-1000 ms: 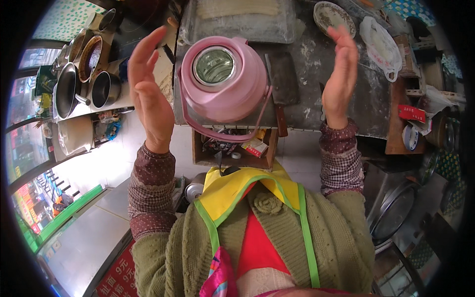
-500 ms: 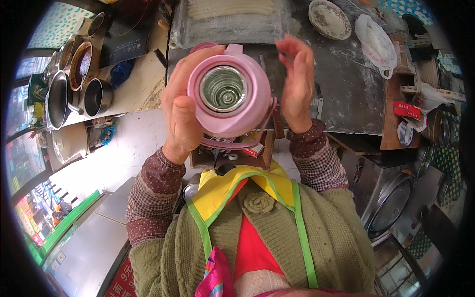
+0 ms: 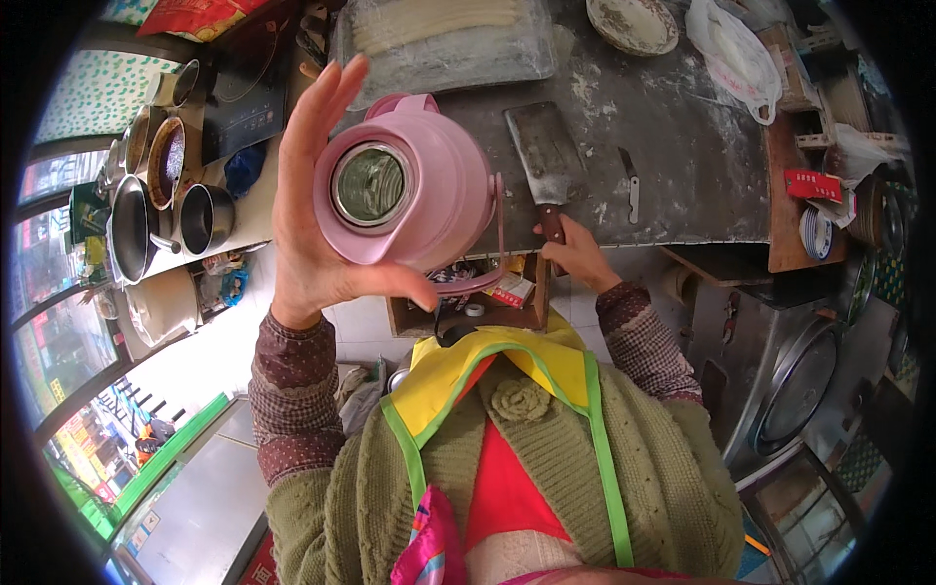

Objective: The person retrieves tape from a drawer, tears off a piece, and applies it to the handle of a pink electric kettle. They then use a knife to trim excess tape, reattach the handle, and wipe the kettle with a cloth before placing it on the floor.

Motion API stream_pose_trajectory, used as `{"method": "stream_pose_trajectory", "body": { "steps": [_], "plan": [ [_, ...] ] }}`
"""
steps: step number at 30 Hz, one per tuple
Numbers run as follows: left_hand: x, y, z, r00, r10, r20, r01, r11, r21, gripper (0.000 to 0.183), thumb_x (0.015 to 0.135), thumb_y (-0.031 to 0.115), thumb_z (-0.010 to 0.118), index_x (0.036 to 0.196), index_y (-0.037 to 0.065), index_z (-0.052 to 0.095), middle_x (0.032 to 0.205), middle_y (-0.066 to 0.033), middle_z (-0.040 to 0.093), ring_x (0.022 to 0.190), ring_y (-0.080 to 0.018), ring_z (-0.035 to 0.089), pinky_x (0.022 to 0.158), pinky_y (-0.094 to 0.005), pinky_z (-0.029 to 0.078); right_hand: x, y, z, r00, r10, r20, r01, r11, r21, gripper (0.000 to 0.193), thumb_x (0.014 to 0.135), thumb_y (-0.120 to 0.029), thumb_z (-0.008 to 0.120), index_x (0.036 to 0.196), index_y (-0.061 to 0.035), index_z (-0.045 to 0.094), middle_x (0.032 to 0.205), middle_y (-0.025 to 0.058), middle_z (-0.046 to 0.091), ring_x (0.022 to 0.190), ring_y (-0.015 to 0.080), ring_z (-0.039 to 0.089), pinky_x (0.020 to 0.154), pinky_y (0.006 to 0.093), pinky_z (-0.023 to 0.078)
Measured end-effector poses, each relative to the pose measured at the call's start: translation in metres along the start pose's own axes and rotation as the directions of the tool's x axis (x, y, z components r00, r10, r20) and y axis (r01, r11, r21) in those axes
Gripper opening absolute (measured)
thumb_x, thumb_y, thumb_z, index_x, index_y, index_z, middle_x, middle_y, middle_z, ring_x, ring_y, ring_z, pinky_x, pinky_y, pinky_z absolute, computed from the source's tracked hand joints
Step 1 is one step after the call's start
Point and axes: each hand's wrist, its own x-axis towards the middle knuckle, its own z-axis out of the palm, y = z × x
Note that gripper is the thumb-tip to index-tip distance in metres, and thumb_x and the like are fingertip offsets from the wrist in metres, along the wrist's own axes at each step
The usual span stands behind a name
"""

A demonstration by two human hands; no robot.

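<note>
A pink thermos jug (image 3: pixel 419 190) with an open mouth and a pink handle is lifted close under the camera. My left hand (image 3: pixel 312 219) holds it from the left, fingers stretched upward and thumb pressed across its lower side. My right hand (image 3: pixel 575 252) is at the front edge of the grey floured worktop (image 3: pixel 682 166), closed around the dark handle of a cleaver (image 3: pixel 546 156) whose blade lies flat on the top. A small knife (image 3: pixel 632 190) lies to the right of the cleaver.
A plastic-covered tray of pale dough (image 3: pixel 444 39) sits at the back of the worktop, with a patterned plate (image 3: pixel 634 21) and a white plastic bag (image 3: pixel 726 49) to the right. Several metal pots (image 3: pixel 156 214) stand on the left counter. A large metal drum (image 3: pixel 799 390) is lower right.
My right hand left the pink jug and dropped to the cleaver handle at the worktop edge. The left hand alone now holds the jug, raised nearer the camera and shifted left.
</note>
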Motion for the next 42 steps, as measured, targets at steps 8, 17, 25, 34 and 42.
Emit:
{"method": "stream_pose_trajectory", "body": {
  "steps": [8,17,25,34,42],
  "plan": [
    [0.004,0.013,0.020,0.991,0.078,-0.111,-0.031,0.926,0.377,0.077,0.067,0.020,0.095,0.135,0.001,0.064,0.121,-0.0113,0.068,0.111,-0.0224,0.068,0.096,-0.0345,0.055,-0.080,-0.083,-0.021,0.993,-0.053,0.104,-0.041,0.675,0.736,0.023,0.105,-0.012,0.054,0.123,0.0002,0.048,0.080,0.0028,0.056,0.055,0.0119,0.056,0.050,0.0264,0.046],
    [0.003,0.019,0.032,0.979,0.108,-0.171,-0.019,0.890,0.455,0.068,0.066,0.018,0.094,0.128,0.002,0.069,0.118,-0.0110,0.069,0.105,-0.0236,0.067,0.092,-0.0350,0.055,-0.118,-0.146,-0.063,0.970,0.038,0.241,-0.205,0.662,0.721,0.023,0.111,-0.020,0.049,0.124,-0.0010,0.049,0.075,0.0031,0.054,0.046,0.0095,0.049,0.044,0.0249,0.040],
    [0.002,0.018,0.032,0.980,0.100,-0.172,-0.012,0.892,0.451,0.066,0.067,0.018,0.094,0.127,0.003,0.070,0.118,-0.0110,0.070,0.105,-0.0239,0.067,0.092,-0.0354,0.055,-0.121,-0.157,-0.068,0.957,0.022,0.289,-0.226,0.678,0.699,0.023,0.110,-0.020,0.052,0.125,-0.0020,0.049,0.074,0.0028,0.055,0.044,0.0090,0.050,0.043,0.0243,0.039],
    [0.003,0.021,0.033,0.982,0.095,-0.166,-0.006,0.883,0.470,0.065,0.068,0.018,0.095,0.126,0.003,0.070,0.119,-0.0108,0.069,0.106,-0.0237,0.068,0.092,-0.0354,0.056,-0.122,-0.164,-0.062,0.979,0.018,0.201,-0.154,0.712,0.685,0.025,0.110,-0.019,0.053,0.124,0.0005,0.048,0.070,0.0013,0.055,0.044,0.0079,0.050,0.044,0.0237,0.039],
    [0.004,0.020,0.034,0.982,0.101,-0.158,-0.012,0.876,0.482,0.065,0.068,0.019,0.095,0.126,0.003,0.070,0.118,-0.0104,0.069,0.107,-0.0234,0.067,0.092,-0.0353,0.056,-0.124,-0.166,-0.057,0.983,-0.003,0.182,-0.116,0.762,0.637,0.026,0.109,-0.019,0.056,0.125,0.0016,0.050,0.066,-0.0006,0.054,0.045,0.0063,0.048,0.046,0.0239,0.038]
  ]
}}
